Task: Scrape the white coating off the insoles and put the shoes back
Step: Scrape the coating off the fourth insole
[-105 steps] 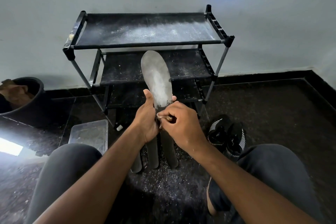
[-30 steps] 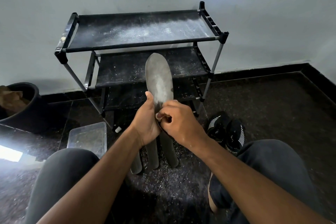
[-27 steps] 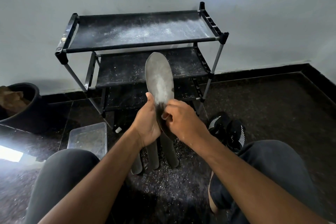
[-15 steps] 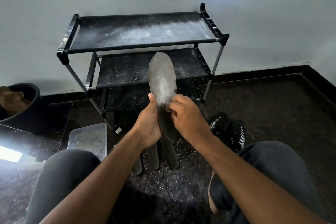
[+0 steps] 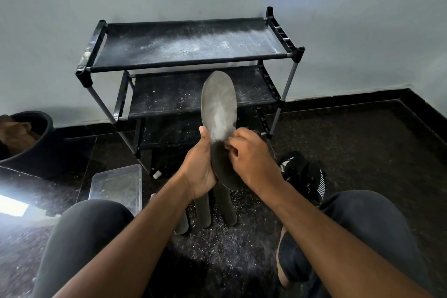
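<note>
**Scraping an insole above the floor**

Lying on the dark floor (image 5: 362, 152) between the knees, three insoles (image 5: 204, 210) rest among white flakes; above them the left hand (image 5: 199, 167) grips a raised insole (image 5: 219, 109), thumb along its edge; the right hand (image 5: 251, 159), fingers curled, works its middle; black shoes (image 5: 302, 175) sit right; beyond stands a dusty rack (image 5: 188, 43).

L hand (image 5: 199, 167) gripping insole (image 5: 219, 109) upright, thumb up; R hand (image 5: 251, 159) fingers (image 5: 229, 146) curled vs its face.

No readable text, label, brand or number shows on anything here.
</note>
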Tool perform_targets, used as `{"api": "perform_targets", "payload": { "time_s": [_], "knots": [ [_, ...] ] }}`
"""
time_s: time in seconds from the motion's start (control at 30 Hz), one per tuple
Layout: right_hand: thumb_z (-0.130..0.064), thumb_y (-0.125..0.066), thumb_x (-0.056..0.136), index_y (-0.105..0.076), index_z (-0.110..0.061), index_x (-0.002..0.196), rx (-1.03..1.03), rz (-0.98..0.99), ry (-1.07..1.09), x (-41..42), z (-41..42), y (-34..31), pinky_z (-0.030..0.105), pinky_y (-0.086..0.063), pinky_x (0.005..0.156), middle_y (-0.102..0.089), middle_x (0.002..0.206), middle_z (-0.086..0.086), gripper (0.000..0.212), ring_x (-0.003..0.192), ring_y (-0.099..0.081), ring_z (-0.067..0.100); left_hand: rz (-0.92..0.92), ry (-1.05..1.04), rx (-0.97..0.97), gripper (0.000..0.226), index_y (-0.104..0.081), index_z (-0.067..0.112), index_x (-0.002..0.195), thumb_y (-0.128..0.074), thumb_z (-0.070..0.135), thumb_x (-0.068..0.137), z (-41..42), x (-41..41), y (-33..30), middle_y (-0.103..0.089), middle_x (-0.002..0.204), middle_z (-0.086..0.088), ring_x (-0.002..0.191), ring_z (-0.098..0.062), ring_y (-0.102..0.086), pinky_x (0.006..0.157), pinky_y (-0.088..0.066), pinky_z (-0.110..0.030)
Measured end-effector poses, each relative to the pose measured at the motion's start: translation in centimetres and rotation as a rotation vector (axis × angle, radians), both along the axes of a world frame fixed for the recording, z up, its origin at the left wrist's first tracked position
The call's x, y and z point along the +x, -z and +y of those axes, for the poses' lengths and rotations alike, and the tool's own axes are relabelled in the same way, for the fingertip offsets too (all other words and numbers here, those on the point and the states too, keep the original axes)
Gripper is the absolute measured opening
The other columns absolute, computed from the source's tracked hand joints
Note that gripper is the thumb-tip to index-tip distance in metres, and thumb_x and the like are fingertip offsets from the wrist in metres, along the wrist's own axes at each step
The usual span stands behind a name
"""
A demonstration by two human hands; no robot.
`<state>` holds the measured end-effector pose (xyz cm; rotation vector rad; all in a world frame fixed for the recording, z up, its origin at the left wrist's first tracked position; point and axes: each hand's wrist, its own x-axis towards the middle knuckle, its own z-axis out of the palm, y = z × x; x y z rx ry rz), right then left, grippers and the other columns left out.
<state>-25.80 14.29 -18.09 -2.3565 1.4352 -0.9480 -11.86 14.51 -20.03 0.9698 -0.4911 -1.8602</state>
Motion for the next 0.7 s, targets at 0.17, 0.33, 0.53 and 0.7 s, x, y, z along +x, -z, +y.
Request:
{"api": "perform_targets", "payload": {
  "time_s": [0.17, 0.33, 0.53, 0.7],
  "knots": [
    [-0.001, -0.064, 0.089, -0.073, -0.003, 0.098, 0.013, -0.064, -0.066, 0.8, 0.9, -0.1, 0.02, -0.047, 0.087, -0.063, 0.097, 0.005, 0.013, 0.091, -0.057, 0.015, -0.033, 0.004, 0.01, 0.079, -0.052, 0.006, 0.147, -0.023, 0.066, 0.104, 0.1, -0.3, 0.2, -0.061, 0.143, -0.019, 0.134, -0.029, -0.059, 0.119, -0.04, -0.044],
    [-0.002, -0.065, 0.089, -0.073, -0.001, 0.093, -0.006, 0.022, 0.03, -0.3, -0.1, -0.1, 0.025, -0.052, 0.08, -0.061, 0.096, 0.004, 0.009, 0.089, -0.056, 0.017, -0.035, 0.003, 0.002, 0.078, -0.051, 0.01, 0.148, -0.017, 0.066, 0.104, 0.1, -0.1, -0.2, -0.062, 0.143, -0.018, 0.135, -0.029, -0.058, 0.121, -0.037, -0.047],
    [-0.002, -0.062, 0.09, -0.073, -0.002, 0.097, 0.07, -0.054, -0.072, 0.7, 0.8, 0.2, 0.02, -0.048, 0.088, -0.062, 0.099, 0.004, 0.013, 0.093, -0.057, 0.015, -0.038, 0.014, 0.026, 0.083, -0.051, 0.005, 0.149, -0.02, 0.068, 0.103, 0.0, -0.3, 0.2, -0.06, 0.145, -0.017, 0.137, -0.028, -0.057, 0.122, -0.036, -0.044],
    [-0.003, -0.065, 0.087, -0.072, -0.001, 0.093, 0.077, -0.02, 0.014, -0.2, 0.1, -0.1, 0.027, -0.053, 0.08, -0.062, 0.097, 0.005, 0.009, 0.09, -0.058, 0.017, -0.049, 0.011, 0.002, 0.08, -0.05, 0.008, 0.149, -0.018, 0.066, 0.104, 0.0, -0.1, -0.2, -0.062, 0.143, -0.018, 0.135, -0.028, -0.059, 0.117, -0.041, -0.044]
  ]
}}
